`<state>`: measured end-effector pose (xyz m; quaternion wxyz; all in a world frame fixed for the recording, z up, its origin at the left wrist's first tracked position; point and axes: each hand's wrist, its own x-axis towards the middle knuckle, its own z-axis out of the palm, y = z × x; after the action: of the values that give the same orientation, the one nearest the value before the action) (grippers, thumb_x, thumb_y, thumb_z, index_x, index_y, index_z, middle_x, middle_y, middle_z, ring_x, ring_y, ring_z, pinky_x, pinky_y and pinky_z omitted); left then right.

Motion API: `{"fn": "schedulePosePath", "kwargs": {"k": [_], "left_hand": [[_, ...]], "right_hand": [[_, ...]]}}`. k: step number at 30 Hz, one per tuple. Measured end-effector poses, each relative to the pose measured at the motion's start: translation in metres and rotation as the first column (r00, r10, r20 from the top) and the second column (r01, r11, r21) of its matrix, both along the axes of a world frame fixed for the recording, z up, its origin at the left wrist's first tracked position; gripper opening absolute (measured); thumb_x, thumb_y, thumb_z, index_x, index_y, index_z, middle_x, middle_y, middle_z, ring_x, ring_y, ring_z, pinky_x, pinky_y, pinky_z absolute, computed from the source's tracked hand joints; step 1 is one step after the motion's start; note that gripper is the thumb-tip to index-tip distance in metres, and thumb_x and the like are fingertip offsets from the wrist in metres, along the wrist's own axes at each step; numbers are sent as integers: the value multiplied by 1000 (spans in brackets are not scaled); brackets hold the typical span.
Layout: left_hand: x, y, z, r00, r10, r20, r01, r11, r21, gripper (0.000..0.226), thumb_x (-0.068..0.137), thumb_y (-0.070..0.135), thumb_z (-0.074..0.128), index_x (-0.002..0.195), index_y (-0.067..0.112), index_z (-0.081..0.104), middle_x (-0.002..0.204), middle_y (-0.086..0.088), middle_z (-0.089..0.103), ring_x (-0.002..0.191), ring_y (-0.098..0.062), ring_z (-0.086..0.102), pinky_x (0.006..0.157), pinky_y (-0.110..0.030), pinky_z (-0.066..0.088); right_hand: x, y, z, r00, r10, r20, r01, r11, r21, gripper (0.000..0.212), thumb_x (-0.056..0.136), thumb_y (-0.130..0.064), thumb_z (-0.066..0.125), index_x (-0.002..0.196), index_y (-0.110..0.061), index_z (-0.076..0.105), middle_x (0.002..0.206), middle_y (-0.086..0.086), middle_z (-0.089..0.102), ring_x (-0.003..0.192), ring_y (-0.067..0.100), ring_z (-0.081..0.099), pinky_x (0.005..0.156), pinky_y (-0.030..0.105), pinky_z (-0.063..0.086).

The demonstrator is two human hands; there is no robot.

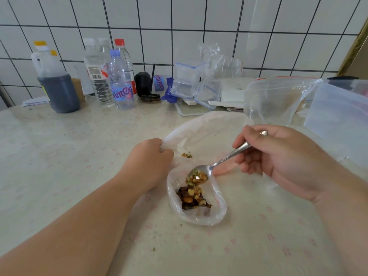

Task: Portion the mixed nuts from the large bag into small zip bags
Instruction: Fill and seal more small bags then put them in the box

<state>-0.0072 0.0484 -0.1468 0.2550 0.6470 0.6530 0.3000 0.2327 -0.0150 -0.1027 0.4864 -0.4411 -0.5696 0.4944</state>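
My right hand (278,156) grips a metal spoon (223,160) by its handle. The spoon's bowl is tilted over the mouth of a small clear bag (219,208), and mixed nuts (196,179) slide off it onto the nuts (193,198) lying inside that bag. My left hand (151,162) grips the plastic at the left edge, where the small bag meets the large white bag (205,126) spread flat behind it. A few nuts (186,155) lie on the large bag near my left fingers.
Along the tiled wall stand a dark sauce jug (57,88) and several water bottles (119,80). Empty zip bags (199,82) are piled at the back centre. A big clear bag (278,96) and a plastic container (338,120) stand at the right. Crumbs dot the tablecloth.
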Motion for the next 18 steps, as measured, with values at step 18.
{"fn": "schedulePosePath", "kwargs": {"k": [18], "left_hand": [[0,-1,-4,999,-36,-26,37,999,28,17,92,25,56,82,20,68,74,0,70,65,-18,66,52,-29,50]], "right_hand": [[-7,10,-20,861,-486,149,457,869,190,31,99,-31,57,77,-18,74,67,3,72,56,13,65,59,30,51]]}}
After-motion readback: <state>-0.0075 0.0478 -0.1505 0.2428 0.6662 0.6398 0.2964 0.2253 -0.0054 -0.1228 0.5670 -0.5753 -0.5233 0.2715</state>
